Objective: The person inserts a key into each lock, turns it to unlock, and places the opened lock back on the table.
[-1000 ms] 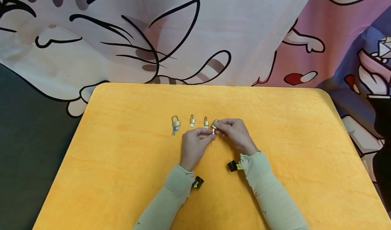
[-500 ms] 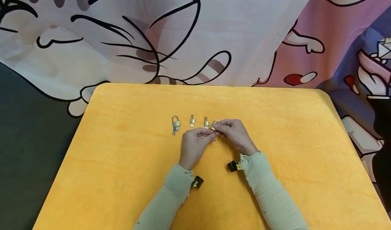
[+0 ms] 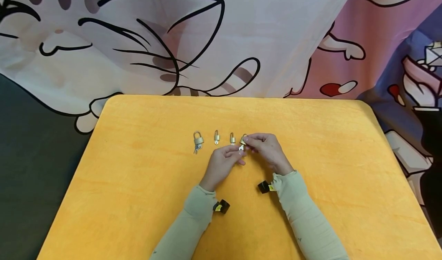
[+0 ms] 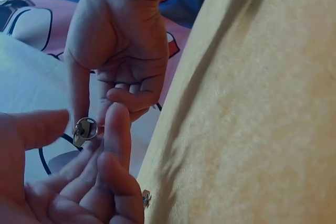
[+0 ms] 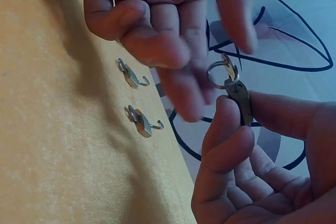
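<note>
My right hand (image 3: 265, 148) pinches a small brass padlock (image 5: 240, 100) between thumb and fingers, raised over the table. A silver key (image 5: 229, 66) projects from the padlock's lower end, with a split ring (image 5: 216, 74) hanging on it. The left hand (image 3: 222, 162) is beside the key, its thumb and fingers spread apart around it. In the left wrist view, the key ring (image 4: 86, 128) shows between the two hands, past the left fingertips. Just left of the held padlock, another small padlock (image 3: 233, 138) lies on the table.
Farther left on the yellow table (image 3: 138, 198) lie a small padlock (image 3: 216, 137) and a larger padlock (image 3: 198, 141) with keys. In the right wrist view, two padlocks have raised, open shackles. A cartoon-print cloth (image 3: 276, 29) hangs behind the table's far edge.
The left fingers have loosened from the key and spread. The key below the held padlock now shows its flat side. The right hand keeps its grip almost in place.
</note>
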The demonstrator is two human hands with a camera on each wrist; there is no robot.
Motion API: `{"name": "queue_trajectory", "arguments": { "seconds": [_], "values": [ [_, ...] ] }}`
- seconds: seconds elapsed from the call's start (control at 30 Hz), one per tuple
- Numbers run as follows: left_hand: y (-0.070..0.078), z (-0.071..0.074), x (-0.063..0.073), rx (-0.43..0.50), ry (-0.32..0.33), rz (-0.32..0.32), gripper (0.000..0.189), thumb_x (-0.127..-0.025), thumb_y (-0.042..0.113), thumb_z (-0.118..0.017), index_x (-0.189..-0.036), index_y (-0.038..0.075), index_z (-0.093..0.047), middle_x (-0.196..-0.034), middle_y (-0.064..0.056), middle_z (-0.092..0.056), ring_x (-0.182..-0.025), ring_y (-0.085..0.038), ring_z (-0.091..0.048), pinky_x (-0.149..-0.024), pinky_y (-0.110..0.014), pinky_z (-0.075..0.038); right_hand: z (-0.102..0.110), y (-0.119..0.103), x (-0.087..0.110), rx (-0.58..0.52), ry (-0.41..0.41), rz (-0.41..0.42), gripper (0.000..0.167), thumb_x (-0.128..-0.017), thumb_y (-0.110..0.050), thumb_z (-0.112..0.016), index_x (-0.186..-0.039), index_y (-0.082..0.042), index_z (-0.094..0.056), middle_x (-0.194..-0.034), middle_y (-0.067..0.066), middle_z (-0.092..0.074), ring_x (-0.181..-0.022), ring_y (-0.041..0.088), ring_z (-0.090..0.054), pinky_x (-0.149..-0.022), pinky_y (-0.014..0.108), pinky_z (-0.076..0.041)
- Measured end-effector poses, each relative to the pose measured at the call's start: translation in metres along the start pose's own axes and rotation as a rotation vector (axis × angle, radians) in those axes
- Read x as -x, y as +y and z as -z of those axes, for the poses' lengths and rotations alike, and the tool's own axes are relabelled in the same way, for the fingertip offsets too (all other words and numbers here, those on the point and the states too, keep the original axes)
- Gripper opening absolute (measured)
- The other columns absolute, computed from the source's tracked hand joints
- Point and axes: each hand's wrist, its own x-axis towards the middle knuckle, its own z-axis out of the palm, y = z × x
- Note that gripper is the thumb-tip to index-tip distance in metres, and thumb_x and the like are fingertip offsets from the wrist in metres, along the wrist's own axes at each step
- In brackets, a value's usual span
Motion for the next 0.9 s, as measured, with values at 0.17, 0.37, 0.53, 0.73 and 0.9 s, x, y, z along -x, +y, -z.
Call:
{"name": "queue_trajectory", "arguments": {
  "seconds": [0.17,0.37,0.53,0.73,0.9],
  "values": [
    [0.0009,0.0,-0.0003,-0.009,-0.038,-0.018,0.029,-0.102,0.015,-0.06,-0.117,-0.009,-0.068,-0.102,-0.018,-0.074,-0.08,-0.023,-0.073,-0.087,-0.031,-0.056,-0.0003,0.0001,-0.0003,-0.021,-0.005,0.012,0.032,-0.095,-0.018,-0.071,-0.109,0.011,-0.07,-0.081,0.005,-0.071,-0.075,0.017,-0.063,-0.067,0.024,-0.052],
    [0.0023,-0.0002,0.0002,-0.038,-0.012,-0.023,0.029,-0.102,0.016,-0.062,-0.11,-0.009,-0.072,-0.095,-0.012,-0.076,-0.075,-0.021,-0.073,-0.084,-0.031,-0.057,-0.0007,0.0002,-0.0008,-0.017,-0.007,0.022,0.031,-0.096,-0.018,-0.071,-0.109,0.01,-0.07,-0.081,0.005,-0.071,-0.075,0.017,-0.063,-0.067,0.024,-0.052],
    [0.004,-0.0015,0.0024,-0.067,0.021,-0.022,0.028,-0.101,0.018,-0.063,-0.106,-0.007,-0.075,-0.091,-0.012,-0.076,-0.074,-0.022,-0.074,-0.085,-0.031,-0.056,-0.0005,0.0008,-0.0003,0.0,-0.015,0.022,0.03,-0.095,-0.018,-0.071,-0.108,0.009,-0.071,-0.083,0.007,-0.072,-0.076,0.018,-0.064,-0.069,0.026,-0.053],
    [0.002,-0.0048,0.0042,-0.081,0.067,0.0,0.026,-0.1,0.018,-0.064,-0.106,-0.005,-0.076,-0.09,-0.014,-0.076,-0.075,-0.028,-0.074,-0.088,-0.034,-0.055,-0.0004,0.0016,0.0005,0.018,-0.031,0.017,0.029,-0.096,-0.018,-0.071,-0.108,0.009,-0.071,-0.085,0.007,-0.073,-0.078,0.019,-0.065,-0.072,0.029,-0.054],
    [0.0006,-0.0073,0.0026,-0.066,0.083,0.029,0.026,-0.101,0.012,-0.062,-0.108,-0.01,-0.074,-0.092,-0.019,-0.075,-0.079,-0.037,-0.073,-0.086,-0.036,-0.056,-0.0003,0.0012,0.0004,0.027,-0.04,0.021,0.03,-0.096,-0.018,-0.071,-0.109,0.009,-0.071,-0.085,0.008,-0.073,-0.079,0.021,-0.064,-0.071,0.029,-0.054]
  ]
}}
